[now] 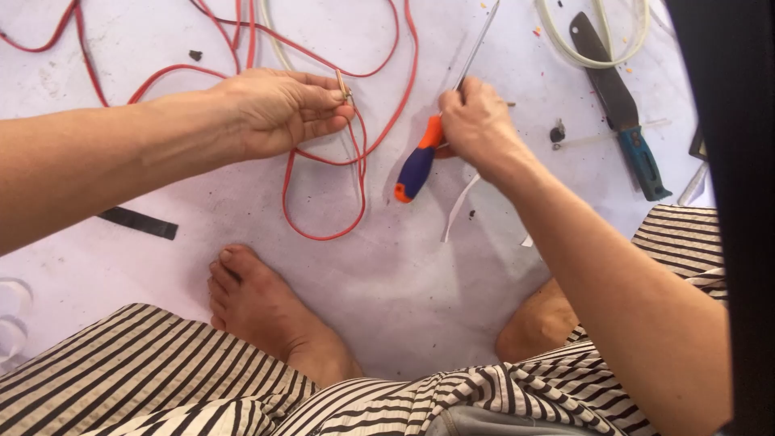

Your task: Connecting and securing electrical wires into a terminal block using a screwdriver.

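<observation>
A white floor [420, 274], scuffed and speckled with dark bits, fills the view, and the person sits on it in black-and-white striped clothing [161, 371] with a bare foot [266, 311] flat in front. The left forearm reaches in from the left edge, nearly level, and the left hand [274, 109] lies palm-down with its fingers [327, 101] pressed together, pinching the stripped, brownish end of a red wire [323, 230]; the rest of that wire loops over the floor above and below the hand. The right arm comes up from the lower right, and the right hand [476, 121] is curled with the knuckles toward the camera, fingers closed around a screwdriver [418, 165] just above its orange-and-blue handle, the handle slanting down to the left and the metal shaft running up past the hand. The two hands are near each other but apart. Off to the right lies a dark-bladed knife with a teal handle [626, 121], beside a loop of white cable [593, 52]. A black strip [141, 222] lies under the left forearm, and thin white strips [458, 208] lie below the right hand.
</observation>
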